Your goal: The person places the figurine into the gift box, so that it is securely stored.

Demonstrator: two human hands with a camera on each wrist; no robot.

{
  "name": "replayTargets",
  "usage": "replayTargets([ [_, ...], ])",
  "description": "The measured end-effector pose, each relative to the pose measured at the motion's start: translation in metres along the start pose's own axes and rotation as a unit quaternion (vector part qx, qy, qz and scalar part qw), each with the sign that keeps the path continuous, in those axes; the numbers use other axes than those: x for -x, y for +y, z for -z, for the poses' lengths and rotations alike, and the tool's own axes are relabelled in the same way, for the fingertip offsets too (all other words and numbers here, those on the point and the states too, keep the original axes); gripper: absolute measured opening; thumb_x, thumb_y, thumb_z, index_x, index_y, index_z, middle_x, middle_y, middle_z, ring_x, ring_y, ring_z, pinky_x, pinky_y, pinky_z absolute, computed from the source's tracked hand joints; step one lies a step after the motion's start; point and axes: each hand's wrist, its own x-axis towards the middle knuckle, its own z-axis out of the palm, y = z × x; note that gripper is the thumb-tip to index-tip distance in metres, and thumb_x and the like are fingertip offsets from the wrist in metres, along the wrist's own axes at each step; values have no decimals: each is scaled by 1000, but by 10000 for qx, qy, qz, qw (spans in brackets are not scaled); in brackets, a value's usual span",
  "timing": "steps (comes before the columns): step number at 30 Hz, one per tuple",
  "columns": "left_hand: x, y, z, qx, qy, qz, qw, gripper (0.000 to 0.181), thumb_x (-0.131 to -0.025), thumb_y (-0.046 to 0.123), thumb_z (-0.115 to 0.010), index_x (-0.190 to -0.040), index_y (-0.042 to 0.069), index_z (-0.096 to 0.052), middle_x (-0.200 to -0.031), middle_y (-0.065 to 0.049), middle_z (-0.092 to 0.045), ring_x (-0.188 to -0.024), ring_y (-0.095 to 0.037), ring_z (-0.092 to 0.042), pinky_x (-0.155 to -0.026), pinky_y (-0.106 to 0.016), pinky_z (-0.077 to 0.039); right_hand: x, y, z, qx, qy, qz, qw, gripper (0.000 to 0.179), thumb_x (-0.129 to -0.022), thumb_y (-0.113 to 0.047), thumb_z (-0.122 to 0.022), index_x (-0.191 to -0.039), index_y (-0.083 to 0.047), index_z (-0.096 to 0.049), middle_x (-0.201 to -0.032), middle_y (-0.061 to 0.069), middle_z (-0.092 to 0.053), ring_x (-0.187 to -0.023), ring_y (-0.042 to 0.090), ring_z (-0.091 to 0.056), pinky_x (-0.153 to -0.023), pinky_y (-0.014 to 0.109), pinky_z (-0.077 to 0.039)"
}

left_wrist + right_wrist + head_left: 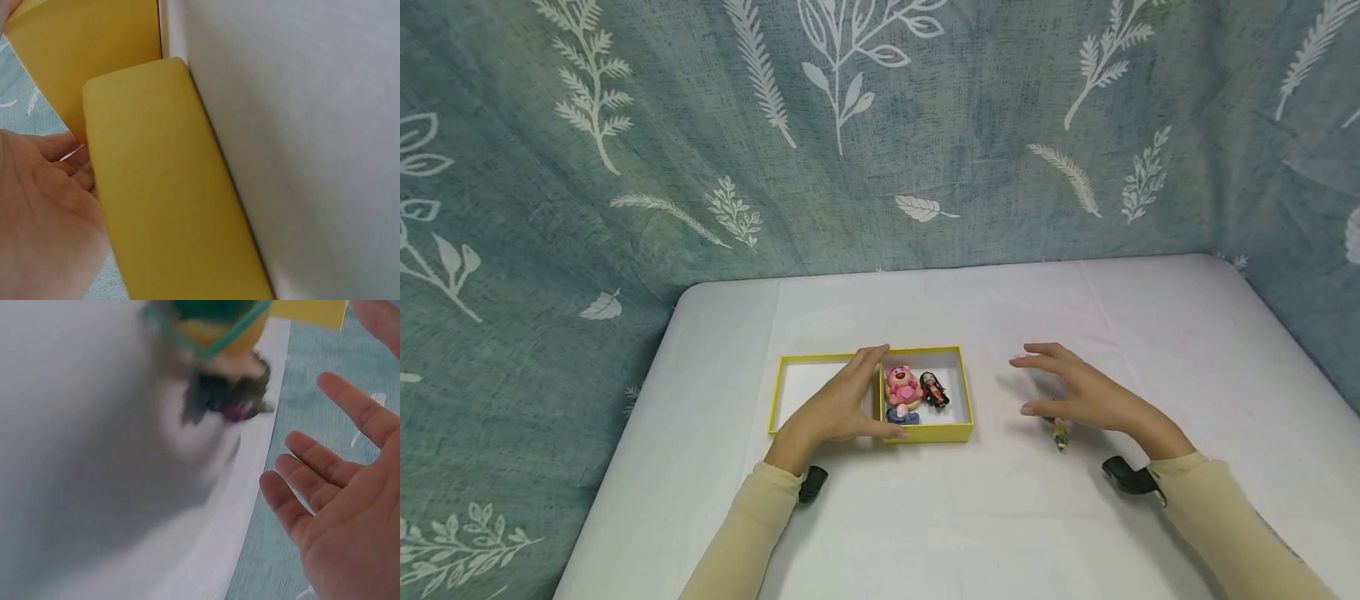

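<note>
My left hand [842, 404] holds a small yellow box [928, 433] at its left end, thumb along the front wall and fingers at the back corner. Inside the box lie a pink bear figurine [902, 387], a dark-haired figurine [934, 390] and a figurine with blue parts [902, 416], partly covered by the bear. In the left wrist view the yellow wall [119, 62] meets the thumb and fingers. My right hand [1093, 400], fingers spread and holding nothing, hovers beside a little figurine [1061, 437] on the table. That figurine shows yellow, green and dark hair, blurred in the right wrist view.
A shallow yellow-rimmed white tray or lid [777, 392] lies directly left of the box, partly behind my left hand. White cloth covers the table [955, 533]. A green leaf-patterned curtain [880, 167] hangs behind it and at the sides.
</note>
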Motion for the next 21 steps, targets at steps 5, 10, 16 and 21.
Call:
replayTargets([
  [5, 0, 1, 0, -18, 3, 8, 10000, 126, -60, 70, -81, -157, 24, -14, -156, 0, -29, -142, -23, -36, -113, -44, -37, 13, 10, 0, 38, 106, 30, 9999, 67, -83, -40, -77, -138, -9, -55, -149, 24, -35, -136, 47, -32, -101, 67, -34],
  [10, 1, 1, 0, -14, 25, -26, 10000, 125, -61, 67, -82, -157, 22, -15, -156, 0, -29, -143, -23, -36, -114, -44, -37, 19, 13, -3, 41, 40, 0, 10000, 65, -83, -39, -78, -135, -6, -57, -147, 25, -37, -136, 48, -32, -101, 68, -33],
  [16, 1, -1, -1, 6, 19, -49, 10000, 125, -61, 67, -82, -157, 22, -15, -156, 0, -29, -143, -23, -35, -114, -45, -36, 23, 13, -4, 103, -73, 91, 9999, 56, -82, -32, -79, -128, -4, -63, -142, 27, -43, -132, 50, -35, -99, 69, -35],
  [21, 0, 0, -1, 2, 23, -33, 10000, 126, -60, 69, -81, -157, 24, -14, -155, 1, -30, -142, -22, -37, -113, -44, -38, 25, 13, -4, 170, -46, 207, 9996, 54, -82, -33, -79, -126, -7, -64, -142, 26, -44, -132, 49, -35, -98, 68, -36],
])
